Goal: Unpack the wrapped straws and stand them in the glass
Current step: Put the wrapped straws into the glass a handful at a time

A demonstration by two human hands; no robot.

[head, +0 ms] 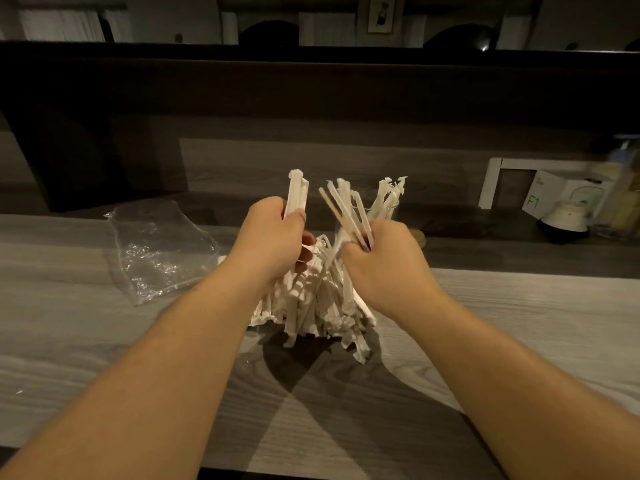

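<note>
Grey wood-grain counter (519, 306): wrapped straws (304, 299), long axes upright and fanned, gripped in two bundles by left hand (273, 237) and right hand (384, 261); glass (377, 213) just behind straws, nearer right hand.

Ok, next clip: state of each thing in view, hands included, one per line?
Left hand: grips a bundle of wrapped straws, upright.
Right hand: grips a fanned bunch of straws, some bare, some in torn paper.
Paper wrappers: heaped under the hands.
Plastic bag: emptied, crumpled flat on the table.
Glass: mostly hidden behind the straws.
</note>
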